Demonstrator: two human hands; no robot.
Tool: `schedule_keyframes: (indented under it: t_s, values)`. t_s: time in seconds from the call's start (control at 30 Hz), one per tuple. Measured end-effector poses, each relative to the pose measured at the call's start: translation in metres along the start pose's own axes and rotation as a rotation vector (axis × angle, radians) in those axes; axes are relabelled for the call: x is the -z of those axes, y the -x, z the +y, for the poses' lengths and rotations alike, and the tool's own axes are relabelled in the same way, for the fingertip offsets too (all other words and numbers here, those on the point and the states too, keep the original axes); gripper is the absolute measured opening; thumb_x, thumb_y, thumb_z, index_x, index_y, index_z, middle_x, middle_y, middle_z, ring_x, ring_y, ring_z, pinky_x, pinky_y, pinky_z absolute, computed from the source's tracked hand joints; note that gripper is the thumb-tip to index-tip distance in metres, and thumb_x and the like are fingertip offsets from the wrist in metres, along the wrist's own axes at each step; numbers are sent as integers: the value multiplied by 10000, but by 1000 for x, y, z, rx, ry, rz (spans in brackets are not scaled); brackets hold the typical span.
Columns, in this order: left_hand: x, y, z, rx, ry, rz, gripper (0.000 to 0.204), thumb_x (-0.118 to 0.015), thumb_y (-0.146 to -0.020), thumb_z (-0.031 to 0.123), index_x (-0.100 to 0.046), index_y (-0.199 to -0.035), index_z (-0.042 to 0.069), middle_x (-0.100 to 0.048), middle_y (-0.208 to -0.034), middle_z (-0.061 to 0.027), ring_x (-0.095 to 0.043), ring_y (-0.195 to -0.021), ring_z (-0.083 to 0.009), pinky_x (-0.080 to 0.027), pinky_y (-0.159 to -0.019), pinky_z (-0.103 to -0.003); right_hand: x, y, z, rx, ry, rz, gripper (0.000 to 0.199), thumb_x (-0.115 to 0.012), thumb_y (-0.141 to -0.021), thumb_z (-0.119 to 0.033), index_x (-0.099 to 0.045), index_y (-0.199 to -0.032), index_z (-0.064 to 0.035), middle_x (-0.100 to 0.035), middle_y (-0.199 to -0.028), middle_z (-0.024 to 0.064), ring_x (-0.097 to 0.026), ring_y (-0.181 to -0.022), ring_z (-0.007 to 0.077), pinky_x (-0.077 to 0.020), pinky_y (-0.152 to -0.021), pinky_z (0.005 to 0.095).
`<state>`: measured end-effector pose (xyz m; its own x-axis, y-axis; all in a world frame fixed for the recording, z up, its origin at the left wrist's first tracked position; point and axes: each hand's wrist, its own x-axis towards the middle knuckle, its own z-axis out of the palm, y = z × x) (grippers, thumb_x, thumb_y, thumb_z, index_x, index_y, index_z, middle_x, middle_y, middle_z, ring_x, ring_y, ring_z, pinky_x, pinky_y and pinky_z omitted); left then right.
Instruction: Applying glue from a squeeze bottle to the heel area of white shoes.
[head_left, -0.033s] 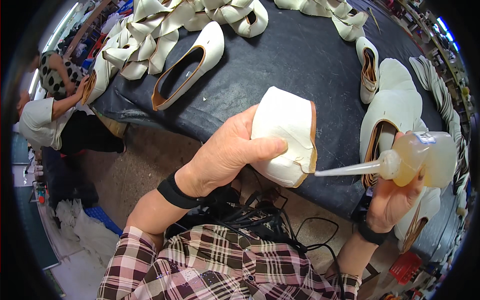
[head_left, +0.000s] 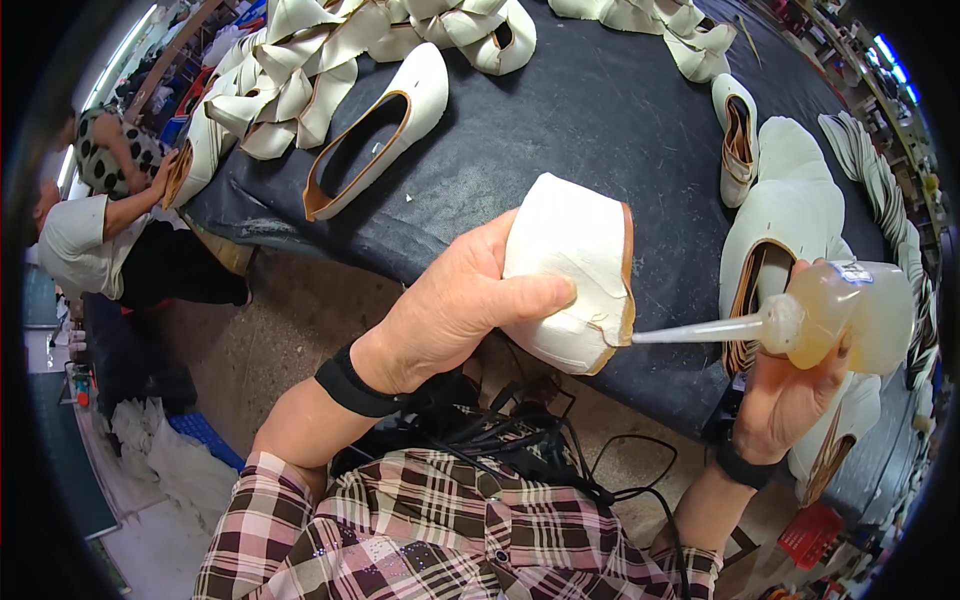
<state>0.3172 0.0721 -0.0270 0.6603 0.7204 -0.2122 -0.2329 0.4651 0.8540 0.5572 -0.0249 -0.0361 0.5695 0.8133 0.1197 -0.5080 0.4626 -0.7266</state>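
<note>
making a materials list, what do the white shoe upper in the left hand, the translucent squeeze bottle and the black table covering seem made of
White, curved, brown-edged shoe upper: probably leather or imitation leather, matte, judging by its soft creases. Translucent, long-nozzled squeeze bottle: likely smooth plastic, since yellowish liquid shows through. Black, wrinkled table covering: perhaps vinyl, given its dull sheen.

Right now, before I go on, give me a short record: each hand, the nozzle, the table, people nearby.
Left hand: grips white shoe upper, thumb across it
Right hand: holds translucent bottle, amber liquid inside
Nozzle: tip at the upper's brown edge; contact hard to tell
Table: dark-covered, more white uppers on it
People: one in a white top, one in a dotted top, far left
</note>
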Motion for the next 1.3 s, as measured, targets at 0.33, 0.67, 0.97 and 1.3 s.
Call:
schedule_keyframes:
  t_s: [0.33, 0.67, 0.97, 1.3]
  values:
    - [-1, -5, 0, 13, 6, -3, 526, -597, -712, 64, -373, -1181, -20, -514, -1080, -79, -512, -970, -136, -397, -855, -269, -7, -5, 5, -48, 37, 49, 618, -593, -763, -193, -272, -1267, -36, -333, -1269, 194, -306, -1199, 336, -389, -905, 457]
    - [-3, -7, 0, 23, -28, -7, 475, -590, -736, 119, -405, -1156, -5, -531, -1044, -77, -505, -964, -140, -394, -852, -274, 1, -10, 3, -39, 9, 16, 602, -577, -775, -210, -278, -1266, -32, -331, -1272, 191, -306, -1199, 336, -396, -903, 456]
    - [-3, -16, -3, 38, -5, -29, 487, -600, -734, 130, -405, -1160, -2, -531, -1048, -66, -509, -958, -133, -391, -851, -270, 8, -16, 4, -21, 39, 15, 565, -548, -792, -222, -294, -1260, -34, -377, -1245, 183, -376, -1156, 324, -463, -806, 420]
    - [-6, -17, 4, -10, 95, -11, 488, -588, -744, 126, -391, -1172, 0, -514, -1079, -73, -496, -988, -152, -383, -864, -292, 44, -28, -55, 22, -673, 44, 507, -534, -788, -276, -334, -1196, -50, -436, -1135, 143, -517, -977, 248, -535, -575, 344]
